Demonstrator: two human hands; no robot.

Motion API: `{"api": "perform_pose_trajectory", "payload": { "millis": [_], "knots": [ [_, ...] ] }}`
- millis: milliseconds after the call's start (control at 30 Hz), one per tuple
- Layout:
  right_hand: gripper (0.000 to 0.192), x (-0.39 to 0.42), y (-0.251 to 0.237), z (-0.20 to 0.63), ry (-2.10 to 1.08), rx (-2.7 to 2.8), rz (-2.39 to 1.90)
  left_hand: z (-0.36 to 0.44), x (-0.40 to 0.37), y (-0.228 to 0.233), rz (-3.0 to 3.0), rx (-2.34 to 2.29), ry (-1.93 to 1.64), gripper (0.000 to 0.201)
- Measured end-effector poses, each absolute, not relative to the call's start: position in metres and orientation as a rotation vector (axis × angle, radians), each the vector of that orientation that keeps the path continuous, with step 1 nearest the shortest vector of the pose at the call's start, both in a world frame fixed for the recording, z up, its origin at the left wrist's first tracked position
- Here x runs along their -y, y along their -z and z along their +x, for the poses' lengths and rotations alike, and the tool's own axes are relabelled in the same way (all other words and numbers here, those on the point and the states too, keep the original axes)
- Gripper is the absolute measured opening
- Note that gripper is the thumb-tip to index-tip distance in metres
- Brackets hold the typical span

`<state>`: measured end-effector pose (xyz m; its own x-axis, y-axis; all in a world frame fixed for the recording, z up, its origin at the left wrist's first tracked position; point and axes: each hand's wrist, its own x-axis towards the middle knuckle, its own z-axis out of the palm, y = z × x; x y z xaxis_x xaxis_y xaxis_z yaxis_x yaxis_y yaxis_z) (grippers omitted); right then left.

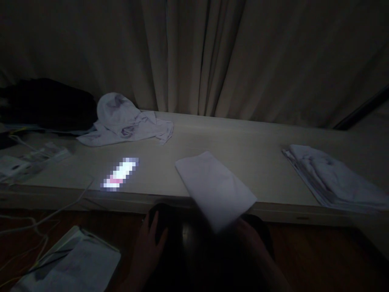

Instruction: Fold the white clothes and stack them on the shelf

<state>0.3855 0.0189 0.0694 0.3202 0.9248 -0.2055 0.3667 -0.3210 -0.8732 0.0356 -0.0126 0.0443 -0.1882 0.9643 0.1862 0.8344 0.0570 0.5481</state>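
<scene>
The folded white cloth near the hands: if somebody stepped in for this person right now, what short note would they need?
Left hand: open, resting low at the front on a dark rounded thing; it holds nothing.
Right hand: dim, under the near end of the folded white cloth, seemingly holding it; the grip is too dark to confirm.
The cloth lies slanted over the front edge of the pale ledge.
Looks done: a stack of folded whites at the right end of the ledge.
Looks left: a crumpled white garment at the back left.
Also there: a lit phone on the ledge.
</scene>
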Motion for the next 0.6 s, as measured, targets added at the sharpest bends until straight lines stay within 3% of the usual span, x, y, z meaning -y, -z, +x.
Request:
{"api": "perform_pose_trajectory", "payload": {
  "millis": [300,600],
  "knots": [
    [0.07,0.027,-0.04,0.424,-0.036,1.882,-2.279,0.044,-0.001,-0.047,2.175,-2.034,-0.662,0.048],
    [0.068,-0.01,-0.051,0.434,-0.066,2.026,-2.359,0.045,-0.006,-0.054,2.279,-2.087,-0.464,0.047]
  ]
}}
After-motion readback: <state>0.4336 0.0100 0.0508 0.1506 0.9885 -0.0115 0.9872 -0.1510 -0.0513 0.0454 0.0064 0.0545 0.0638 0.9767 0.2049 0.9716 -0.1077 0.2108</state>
